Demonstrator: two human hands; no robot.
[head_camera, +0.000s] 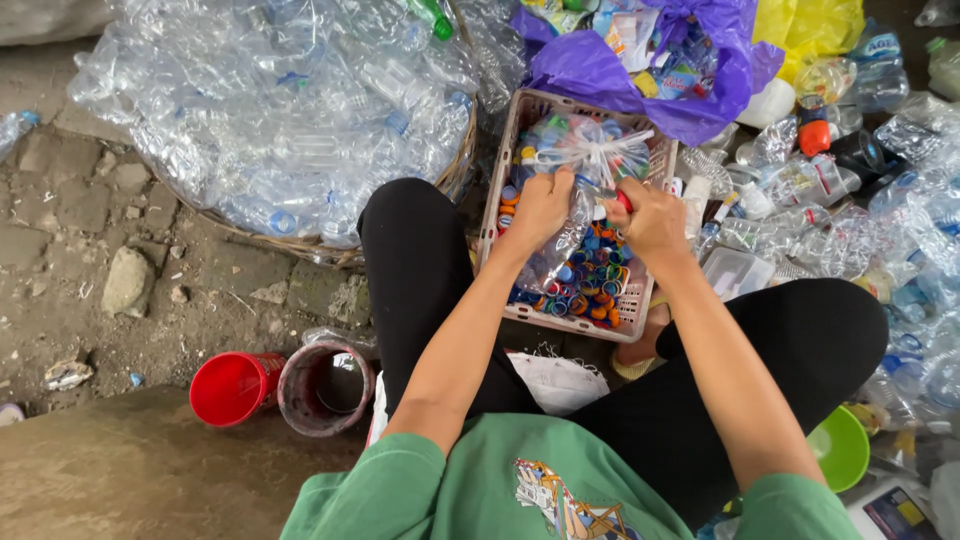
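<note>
Gripping a crumpled clear plastic bottle (568, 235) by its body, the left hand (540, 208) steadies it while the right hand (650, 218) closes on its red cap (624, 200). Squeezed so thin, the bottle could slip or the cap jump wide of the pinkish crate (500, 150) of coloured caps just beneath both hands. It looks flattened, transparent, label-free.
</note>
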